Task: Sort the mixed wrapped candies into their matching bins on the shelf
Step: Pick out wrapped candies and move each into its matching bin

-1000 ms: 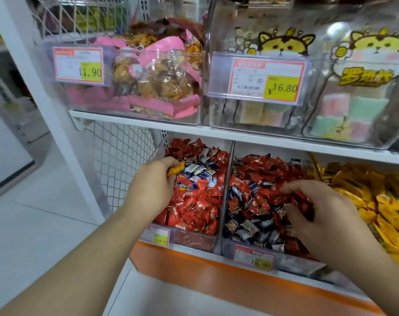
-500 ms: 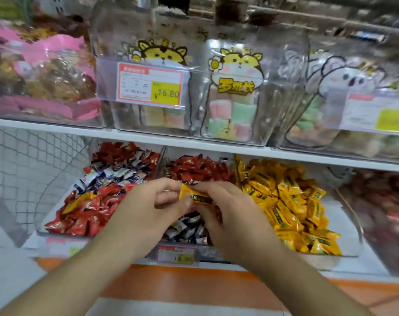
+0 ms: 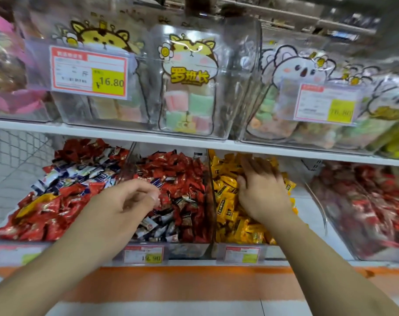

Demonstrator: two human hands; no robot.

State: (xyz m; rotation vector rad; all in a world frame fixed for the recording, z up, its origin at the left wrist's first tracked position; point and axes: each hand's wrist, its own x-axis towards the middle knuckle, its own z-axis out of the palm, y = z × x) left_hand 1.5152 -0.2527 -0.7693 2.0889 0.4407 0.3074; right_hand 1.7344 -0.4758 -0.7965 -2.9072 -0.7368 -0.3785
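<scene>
1. My right hand reaches into the bin of yellow candies, palm down, fingers straight and spread over the pile. I see it released, with nothing in its grip; the fingertips are blurred.
2. That forearm runs up from the lower right corner and crosses the bin's front edge.
3. My left hand hovers over the front of the middle bin, fingers loosely curled, thumb and forefinger close together. I see no candy between them, so I read this grip as released too.
4. The left forearm comes in from the lower left corner.
5. The middle bin holds mostly red candies with dark blue and white ones mixed in near the front.
6. The left bin carries red candies and blue-white ones, and one yellow candy lies on top near its left front.
7. A further bin of red sweets stands to the right, blurred.
8. Price tags hang on the bin fronts.
9. The white shelf above holds clear boxes of marshmallow bags with cartoon animal faces, and a price label reading 16.80.
10. An orange strip runs under the lower shelf.
</scene>
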